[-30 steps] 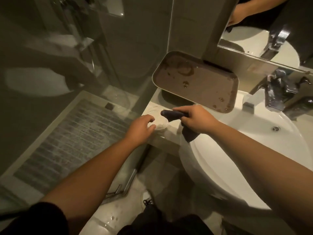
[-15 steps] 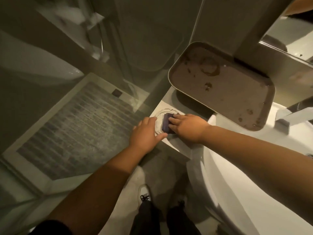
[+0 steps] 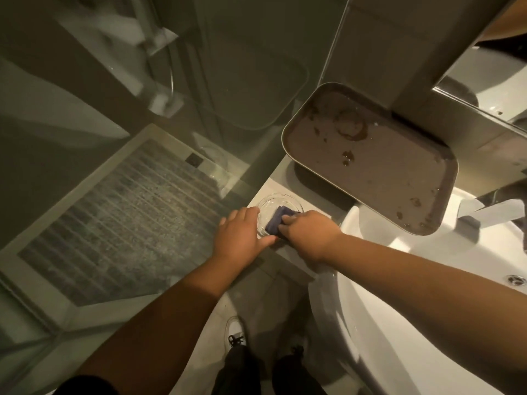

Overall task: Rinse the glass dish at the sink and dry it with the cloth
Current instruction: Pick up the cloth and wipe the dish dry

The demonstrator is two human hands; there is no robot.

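Head view | one glass dish (image 3: 275,205) | one cloth (image 3: 278,220) | two hands: left hand (image 3: 241,238), right hand (image 3: 309,238)

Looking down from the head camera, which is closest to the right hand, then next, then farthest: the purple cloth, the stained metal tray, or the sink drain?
1. Purple cloth: pressed under the right hand, inside the glass dish.
2. Stained metal tray: behind the hand, over the counter.
3. Sink drain: far right, in the white basin.
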